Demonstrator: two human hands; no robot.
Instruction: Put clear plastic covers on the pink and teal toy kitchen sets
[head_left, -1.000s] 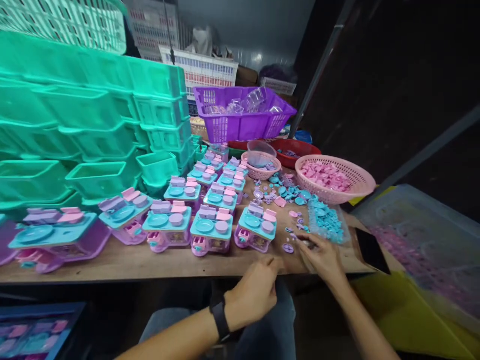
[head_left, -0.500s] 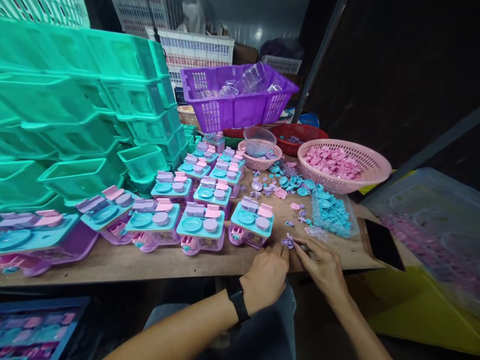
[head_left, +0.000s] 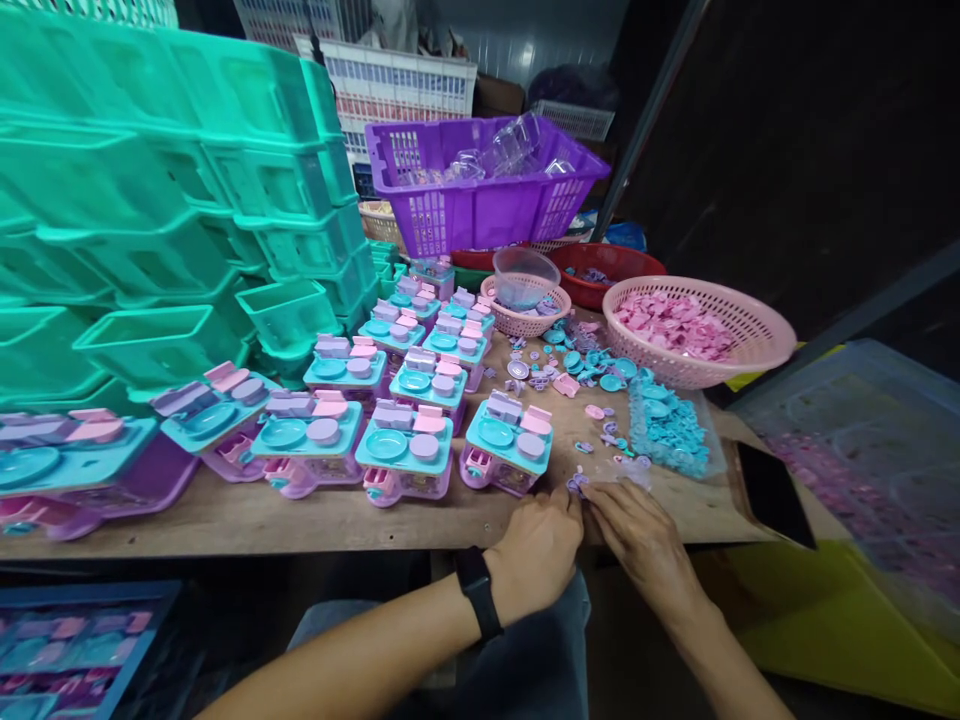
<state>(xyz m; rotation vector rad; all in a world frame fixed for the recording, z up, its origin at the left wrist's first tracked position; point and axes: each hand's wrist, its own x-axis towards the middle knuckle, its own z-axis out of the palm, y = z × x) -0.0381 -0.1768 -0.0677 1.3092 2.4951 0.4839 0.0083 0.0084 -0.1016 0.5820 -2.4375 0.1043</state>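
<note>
My left hand [head_left: 541,545] rests at the table's front edge, its fingers curled in a pinch on a small purple plastic piece [head_left: 577,484]. From the other side, the closed fingers of my right hand [head_left: 632,528] meet the same piece. Its exact shape is partly hidden by the fingertips. Left of the hands stands a toy kitchen unit [head_left: 506,440] with a turquoise top, a round purple part and pink and purple parts on it. Several like units stand further left and behind. Loose purple bits [head_left: 611,430] lie just beyond my right hand.
Green bins [head_left: 165,180] are stacked at the left. A purple basket [head_left: 487,210] with clear plastic packs stands at the back. A pink colander [head_left: 701,330] of pink pieces, a clear tray [head_left: 712,435] of turquoise pieces and a phone [head_left: 771,490] are at the right.
My right hand's fingers have flattened and closed in over the purple piece, covering more of it. My left hand stays in nearly the same place. The whole view has shifted slightly.
</note>
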